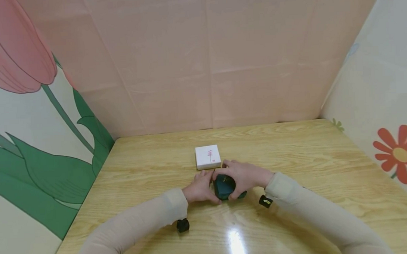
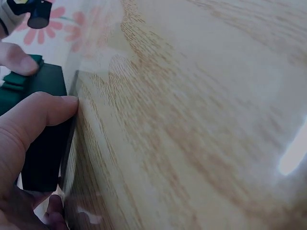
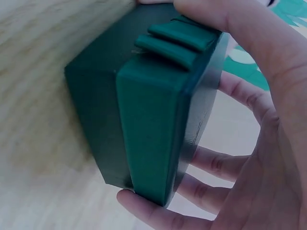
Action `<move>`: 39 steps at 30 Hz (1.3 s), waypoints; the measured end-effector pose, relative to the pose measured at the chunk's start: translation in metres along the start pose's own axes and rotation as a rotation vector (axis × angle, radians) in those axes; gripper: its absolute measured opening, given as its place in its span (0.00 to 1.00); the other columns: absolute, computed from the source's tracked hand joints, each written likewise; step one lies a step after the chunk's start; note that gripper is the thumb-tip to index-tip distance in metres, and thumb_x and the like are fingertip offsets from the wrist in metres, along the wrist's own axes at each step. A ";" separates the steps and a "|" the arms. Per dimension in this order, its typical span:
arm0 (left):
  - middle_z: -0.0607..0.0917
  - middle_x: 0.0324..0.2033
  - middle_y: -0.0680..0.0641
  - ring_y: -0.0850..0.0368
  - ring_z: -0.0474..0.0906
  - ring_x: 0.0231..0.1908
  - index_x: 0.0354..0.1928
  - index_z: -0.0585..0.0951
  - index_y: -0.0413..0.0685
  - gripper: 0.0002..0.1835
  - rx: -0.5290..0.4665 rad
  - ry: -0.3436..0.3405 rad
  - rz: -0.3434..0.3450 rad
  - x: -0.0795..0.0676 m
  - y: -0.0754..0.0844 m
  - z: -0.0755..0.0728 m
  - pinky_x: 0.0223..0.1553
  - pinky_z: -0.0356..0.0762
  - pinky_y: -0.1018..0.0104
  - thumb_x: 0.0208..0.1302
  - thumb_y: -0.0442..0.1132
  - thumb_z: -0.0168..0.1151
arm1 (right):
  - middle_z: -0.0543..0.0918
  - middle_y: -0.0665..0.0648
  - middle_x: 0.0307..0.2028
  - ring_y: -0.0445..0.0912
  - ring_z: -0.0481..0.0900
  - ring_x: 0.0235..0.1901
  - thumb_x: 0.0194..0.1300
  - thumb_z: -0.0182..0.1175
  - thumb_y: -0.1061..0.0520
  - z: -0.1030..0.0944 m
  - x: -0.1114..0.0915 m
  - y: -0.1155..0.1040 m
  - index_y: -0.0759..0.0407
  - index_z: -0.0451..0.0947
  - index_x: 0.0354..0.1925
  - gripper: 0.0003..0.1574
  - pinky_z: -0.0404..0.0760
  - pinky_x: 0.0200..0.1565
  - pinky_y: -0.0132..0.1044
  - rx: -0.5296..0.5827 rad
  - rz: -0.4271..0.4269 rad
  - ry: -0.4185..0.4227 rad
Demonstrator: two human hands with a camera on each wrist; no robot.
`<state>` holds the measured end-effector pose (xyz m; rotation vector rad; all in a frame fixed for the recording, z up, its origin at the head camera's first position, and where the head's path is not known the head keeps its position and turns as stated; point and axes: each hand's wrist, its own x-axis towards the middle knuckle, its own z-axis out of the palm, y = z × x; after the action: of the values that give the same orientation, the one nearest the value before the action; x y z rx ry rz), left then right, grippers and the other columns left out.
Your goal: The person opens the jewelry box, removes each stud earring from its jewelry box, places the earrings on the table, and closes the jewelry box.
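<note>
A dark green gift box (image 1: 223, 190) rests on the wooden table between both hands. My left hand (image 1: 201, 187) grips its left side, the thumb against the near face in the left wrist view. From the right, my right hand (image 1: 246, 175) spans the box, thumb by the green ribbon bow (image 3: 175, 40) and fingers round the far side. A lighter green lid (image 3: 148, 124) sits on the darker base (image 3: 98, 115), with a thin seam between them. The fingers partly cover the box's top.
Just behind the green box lies a white box (image 1: 208, 156) with a pink flower print. A black wrist camera (image 1: 183, 225) hangs under the left sleeve, another black camera (image 1: 266, 201) under the right. Printed fabric walls (image 1: 208, 67) enclose the table (image 1: 150, 155).
</note>
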<state>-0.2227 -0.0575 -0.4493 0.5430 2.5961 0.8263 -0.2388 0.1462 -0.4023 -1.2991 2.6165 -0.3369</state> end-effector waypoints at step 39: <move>0.68 0.47 0.51 0.52 0.61 0.47 0.69 0.62 0.52 0.55 0.033 0.009 -0.008 0.002 -0.005 0.003 0.48 0.67 0.58 0.36 0.53 0.81 | 0.61 0.71 0.62 0.67 0.70 0.55 0.51 0.70 0.34 -0.061 -0.048 0.103 0.43 0.58 0.71 0.55 0.74 0.50 0.62 0.132 0.462 0.341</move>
<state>-0.2239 -0.0588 -0.4550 0.5391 2.6221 0.7865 -0.3047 0.2518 -0.3704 -0.6064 3.0026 -0.6831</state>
